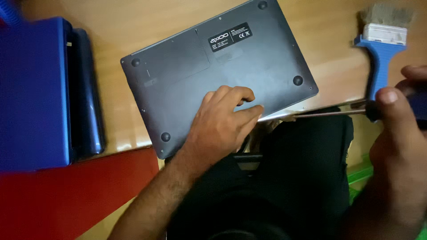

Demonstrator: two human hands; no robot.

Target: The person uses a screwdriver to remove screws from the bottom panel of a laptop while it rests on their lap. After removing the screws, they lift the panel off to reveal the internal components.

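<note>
A dark grey laptop [187,75] lies upside down on the wooden table [133,22], bottom cover up, with round rubber feet at the corners. My left hand [222,120] rests flat on its near edge, fingers bent on the cover. My right hand [396,133] grips a screwdriver [329,114] by its dark handle. The thin metal shaft points left, its tip at the laptop's near edge, close to my left fingertips.
A paintbrush [382,49] with a blue handle and grey bristles lies at the right on the table. A blue box [31,93] and a dark case [89,93] stand at the left. A red surface [66,195] lies below them. My dark trousers [289,186] fill the foreground.
</note>
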